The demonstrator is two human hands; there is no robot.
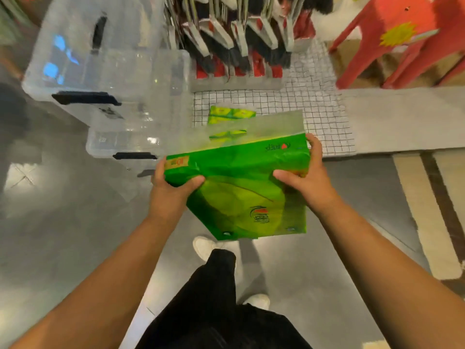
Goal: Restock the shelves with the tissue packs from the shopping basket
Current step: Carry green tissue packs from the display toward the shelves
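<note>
Hands at either end grip a large green tissue pack, held in the air above a grey floor in front of a low wire-grid shelf. The left hand clamps the pack's left edge, thumb pressed across the top face and fingers curled out of sight beneath. The right hand holds the opposite side, thumb lying on the wrapper and fingers wrapped round the far right corner. The pack tilts, its near end lower than the far end, and a clear plastic flap along its far edge juts over the front of the shelf.

A smaller green-and-yellow tissue pack lies on the grid, just beyond the flap and partly seen through it. Clear lidded storage boxes with black latches stand stacked on the left, beside the shelf. A row of brushes with black bristles fills the back of the shelf, and red plastic stools stand at the right. Below the pack, black trousers and white shoes show on the floor.
</note>
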